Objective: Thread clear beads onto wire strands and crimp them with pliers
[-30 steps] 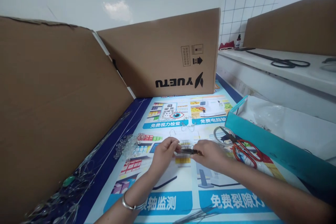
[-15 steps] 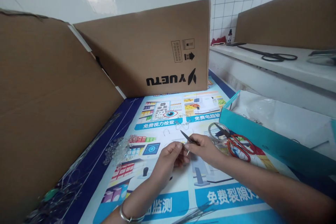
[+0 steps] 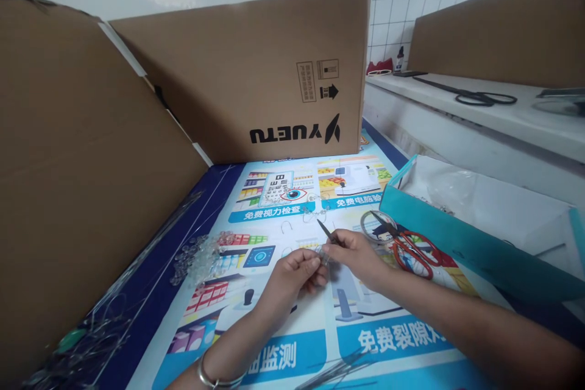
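Note:
My left hand (image 3: 299, 273) is closed, thumb against fingers, pinching a small piece of thin wire (image 3: 320, 249) that is hard to make out. Touching it from the right, my right hand (image 3: 354, 252) is wrapped round a dark tool with a slim pointed end (image 3: 324, 228); its handles are hidden in the palm. Just beyond the hands lie bent wire pieces with clear beads (image 3: 316, 213) and a U-shaped wire (image 3: 286, 226). A heap of clear beads (image 3: 201, 258) is left of my left hand. Straight cut wires (image 3: 336, 370) lie near the front edge.
Red-handled scissors (image 3: 414, 250) and a ring-shaped roll (image 3: 368, 225) lie right of my hands. Farther right stands a turquoise box (image 3: 461, 242). Cardboard panels (image 3: 237, 79) wall the back and left. Tangled wire (image 3: 91, 332) lies at left; black scissors (image 3: 484, 97) rest on the ledge.
My hands stay together, with small finger movements. The dark tool's tip has tilted slightly more upright. The whole view has shifted a little.

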Tool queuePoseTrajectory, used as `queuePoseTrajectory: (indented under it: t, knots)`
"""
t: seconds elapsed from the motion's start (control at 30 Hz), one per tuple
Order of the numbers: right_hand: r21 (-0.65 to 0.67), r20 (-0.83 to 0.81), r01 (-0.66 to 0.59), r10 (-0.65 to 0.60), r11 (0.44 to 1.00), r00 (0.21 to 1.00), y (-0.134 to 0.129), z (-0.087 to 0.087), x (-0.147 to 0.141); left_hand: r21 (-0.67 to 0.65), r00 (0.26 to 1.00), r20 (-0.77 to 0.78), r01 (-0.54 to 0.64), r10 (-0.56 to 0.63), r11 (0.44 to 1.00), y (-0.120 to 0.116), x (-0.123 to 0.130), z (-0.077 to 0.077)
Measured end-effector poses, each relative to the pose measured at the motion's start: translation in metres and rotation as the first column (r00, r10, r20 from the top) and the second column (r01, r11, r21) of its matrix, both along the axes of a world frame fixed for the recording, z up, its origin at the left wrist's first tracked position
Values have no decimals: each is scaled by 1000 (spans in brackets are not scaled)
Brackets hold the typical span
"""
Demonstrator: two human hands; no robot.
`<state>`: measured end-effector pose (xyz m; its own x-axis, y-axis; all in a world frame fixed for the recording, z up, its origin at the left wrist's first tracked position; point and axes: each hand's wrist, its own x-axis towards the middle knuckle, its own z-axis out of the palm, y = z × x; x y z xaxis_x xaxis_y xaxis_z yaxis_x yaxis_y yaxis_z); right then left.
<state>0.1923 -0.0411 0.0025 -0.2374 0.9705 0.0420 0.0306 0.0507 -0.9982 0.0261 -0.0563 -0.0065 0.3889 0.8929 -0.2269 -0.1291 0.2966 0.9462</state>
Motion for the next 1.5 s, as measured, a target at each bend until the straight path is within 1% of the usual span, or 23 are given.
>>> queuePoseTrajectory:
  t: [0.33,0.57,0.63,0.67,0.73,0.77,0.83,0.9,0.97,1.03,1.17,1.27,1.4,1.5]
  knots:
    - [-113,-87,-62,52,992,995,-3,3,-1,43,999,-34,30,-29,999,1,0,0]
    - [-90,-49,-79,75,993,996,0,7,3,96,998,-62,29,-23,995,-1,0,3]
    - [-68,-15,-78,78,995,997,1,7,3,112,992,-120,37,-23,993,0,-1,4]
    - [-52,4,-72,72,996,997,1,6,4,136,983,-181,33,-7,990,3,-2,5]
    - [-14,41,-43,44,999,998,4,3,5,220,943,-326,0,73,976,11,-10,5]
    - [3,55,-23,23,1000,998,5,1,5,297,891,-424,-32,162,954,18,-17,4]
    - [44,107,23,-28,999,994,9,-3,8,356,835,-482,-90,265,930,34,-33,1]
    - [97,195,65,-83,993,977,12,-8,10,408,764,-535,-141,361,902,52,-51,-4]
    - [142,266,88,-124,986,956,14,-11,11,449,679,-594,-167,433,878,67,-67,-9]
    - [166,295,96,-142,981,945,15,-12,11,482,595,-647,-163,476,861,77,-76,-14]
    - [210,357,95,-166,973,919,13,-11,10,530,444,-733,-103,516,842,83,-80,-17]
    - [219,364,101,-177,970,914,14,-12,10,537,367,-775,-48,515,842,82,-80,-17]
    - [187,322,112,-168,976,932,17,-14,11,522,323,-811,23,487,853,77,-86,-12]
    - [161,305,98,-144,982,941,18,-14,11,507,318,-829,80,460,858,71,-87,-7]
